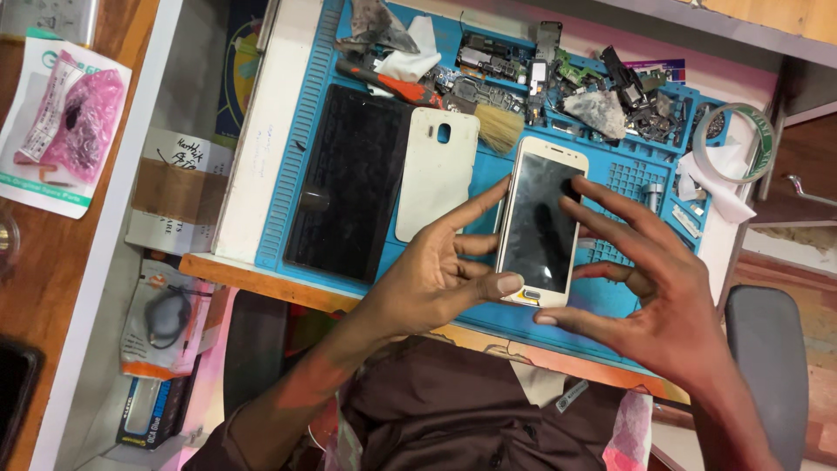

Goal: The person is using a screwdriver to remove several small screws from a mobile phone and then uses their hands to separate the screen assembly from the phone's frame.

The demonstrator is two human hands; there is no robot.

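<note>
Dark screen panel [349,179] at 9 o'clock on blue mat [301,131], white back cover [436,174] beside it. White phone [540,222] at centre, tilted up off bench. Risk: phone might slip, only fingertip pinch. Left hand [436,279] gripped phone's edge; right hand [649,296] spread wide, fingertips on glass

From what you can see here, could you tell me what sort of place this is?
Most likely a phone repair bench. A blue work mat holds a white phone between both hands, a detached back cover, and a heap of small circuit parts with a brush.
</note>
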